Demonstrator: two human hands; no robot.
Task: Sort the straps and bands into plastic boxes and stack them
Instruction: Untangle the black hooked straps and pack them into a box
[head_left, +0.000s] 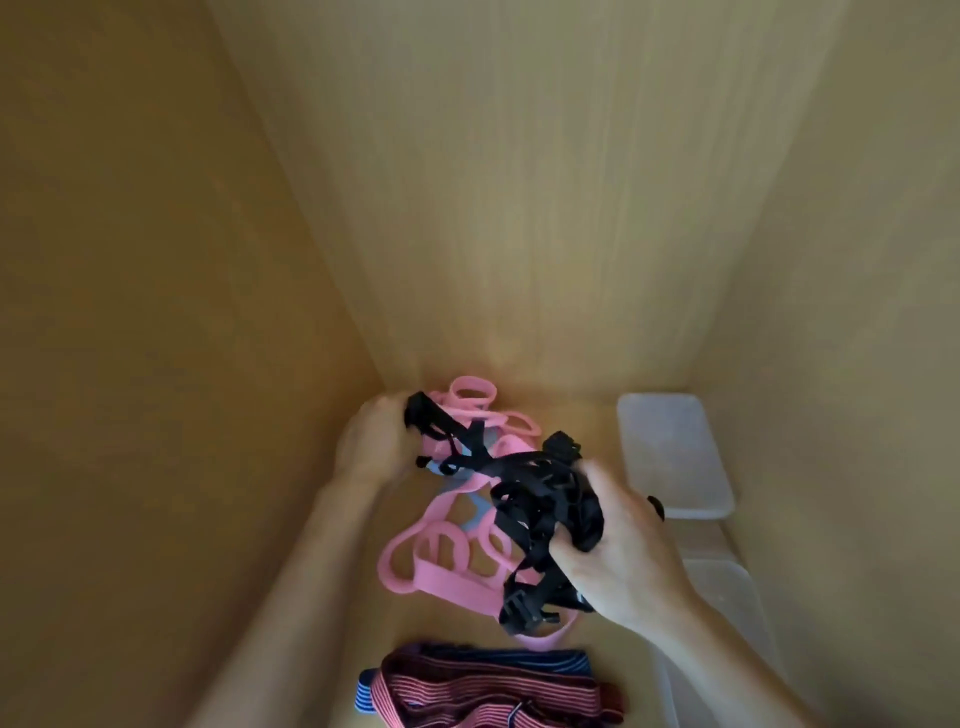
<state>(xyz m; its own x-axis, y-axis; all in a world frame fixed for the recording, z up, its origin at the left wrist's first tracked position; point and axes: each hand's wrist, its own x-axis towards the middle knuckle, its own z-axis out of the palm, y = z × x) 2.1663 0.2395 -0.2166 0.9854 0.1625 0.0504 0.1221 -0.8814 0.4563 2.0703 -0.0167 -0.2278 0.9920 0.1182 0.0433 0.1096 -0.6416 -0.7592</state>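
Here, your left hand (371, 447) and right hand (618, 551) both gripped the tangled black straps (524, 499) above the pink bands (441, 561), left of the plastic boxes (670, 452).

You face a light wooden shelf (592, 415), closed in by wooden walls at the left, back and right. Pink bands (441, 566) lie in a loose heap across its middle, reaching from the back left corner toward you, with a pale blue band (475, 512) showing beneath them. Nearer your edge lie striped bands (467, 686), maroon-and-pink over dark blue. Along the right wall stand translucent plastic boxes, one at the back (670, 452) and another (722, 587) nearer you.
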